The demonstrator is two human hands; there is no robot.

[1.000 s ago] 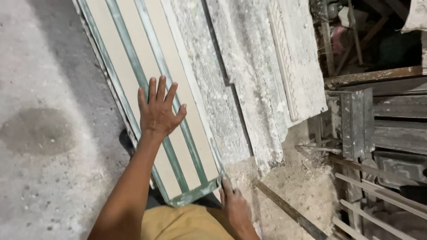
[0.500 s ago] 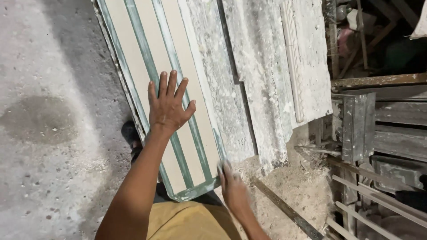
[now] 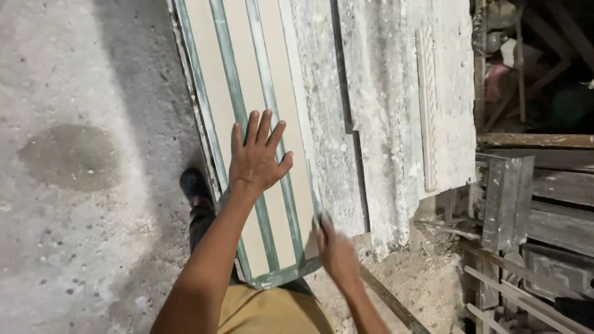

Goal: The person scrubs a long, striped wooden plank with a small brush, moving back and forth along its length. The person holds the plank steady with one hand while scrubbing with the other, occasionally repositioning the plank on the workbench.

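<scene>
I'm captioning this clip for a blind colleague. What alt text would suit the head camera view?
Seen from above, a person's left hand lies flat, fingers spread, on a long cream mould with green ribs, while the right hand touches its near right edge. Plaster-crusted slabs lie to its right, a grey concrete floor to its left, and metal racks at far right.

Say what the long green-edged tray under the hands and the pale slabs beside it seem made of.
The long tray: looks like a mould with green-painted, worn rails, perhaps metal or wood, holding smooth cream fill, likely wet plaster. The pale slabs: probably boards crusted with rough, flaky white plaster. Left hand lies flat on the fill.
</scene>
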